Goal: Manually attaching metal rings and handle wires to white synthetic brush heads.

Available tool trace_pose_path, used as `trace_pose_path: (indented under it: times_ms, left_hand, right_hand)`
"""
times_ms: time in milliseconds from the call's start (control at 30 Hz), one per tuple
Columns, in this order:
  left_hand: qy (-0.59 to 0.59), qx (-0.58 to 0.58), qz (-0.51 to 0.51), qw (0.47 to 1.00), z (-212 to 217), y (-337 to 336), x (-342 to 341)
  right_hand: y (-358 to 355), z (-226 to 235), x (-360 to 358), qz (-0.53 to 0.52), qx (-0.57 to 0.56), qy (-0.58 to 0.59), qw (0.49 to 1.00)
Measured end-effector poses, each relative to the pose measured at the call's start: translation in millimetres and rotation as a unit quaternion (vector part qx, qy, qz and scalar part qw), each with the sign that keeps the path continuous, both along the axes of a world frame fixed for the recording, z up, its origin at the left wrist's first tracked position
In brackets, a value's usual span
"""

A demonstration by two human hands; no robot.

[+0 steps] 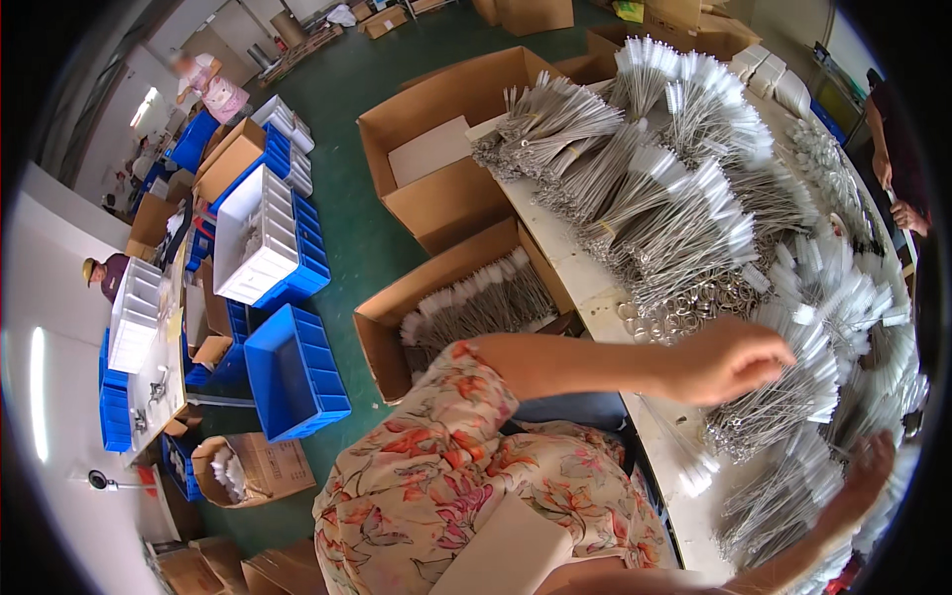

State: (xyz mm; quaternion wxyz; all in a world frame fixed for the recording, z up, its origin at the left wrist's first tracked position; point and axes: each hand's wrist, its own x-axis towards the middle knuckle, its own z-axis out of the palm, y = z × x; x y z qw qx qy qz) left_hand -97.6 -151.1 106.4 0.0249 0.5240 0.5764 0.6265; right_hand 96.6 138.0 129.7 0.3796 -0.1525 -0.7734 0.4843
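Bundles of thin wire-handled brushes with white bristle ends [694, 213] cover the table [580, 253]. My left hand [729, 362] reaches across above the brushes near the table's front side, next to a heap of wire ring ends [674, 315]. Its fingers are curled together, and whatever may be inside them is hidden. Over the loose brushes [778, 496] at the right is my right hand [871, 471], raised and smeared by motion, so its grip does not show. A few single brushes [684, 461] lie apart on the bare tabletop near me.
An open cardboard box of brushes [476, 307] stands against the table's left side, with another large carton [426, 149] behind it. Blue crates [296, 372] and white crates [253, 238] are farther left. Another person's hand [907, 216] shows across the table.
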Motion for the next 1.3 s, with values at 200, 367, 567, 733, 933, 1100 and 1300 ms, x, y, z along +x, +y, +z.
trace_pose_path:
  times_ms: [200, 367, 567, 733, 933, 1100, 1300]
  left_hand:
    - [-0.035, 0.068, 0.003, 0.997, -25.8, 43.2, 24.8]
    - [-0.038, 0.183, -0.014, 0.982, -15.2, 28.9, 3.5]
    - [0.102, 0.092, -0.098, 0.986, -61.8, 17.9, 17.2]
    - [0.183, 0.101, -0.049, 0.977, -41.8, 2.7, -30.0]
    - [-0.077, -0.104, -0.38, 0.916, -39.8, 22.5, -7.8]
    - [-0.015, -0.083, -0.261, 0.962, -38.4, 10.2, -23.5]
    - [0.08, -0.055, -0.224, 0.97, -47.1, -4.6, 2.6]
  right_hand:
    - [-173.3, -25.3, -84.4, 0.153, -0.123, 0.048, 0.979]
    - [-149.2, -32.5, -58.2, -0.065, -0.085, -0.024, 0.994]
    - [-183.3, -45.1, -81.3, 0.113, -0.532, 0.141, 0.827]
    - [-153.0, -36.6, -60.8, 0.196, -0.427, -0.021, 0.882]
    - [-187.4, -42.7, -62.1, 0.175, -0.229, -0.141, 0.947]
    - [-181.0, -38.8, -46.9, 0.194, -0.244, -0.172, 0.935]
    - [-175.8, -33.1, -21.9, 0.255, -0.372, -0.301, 0.84]
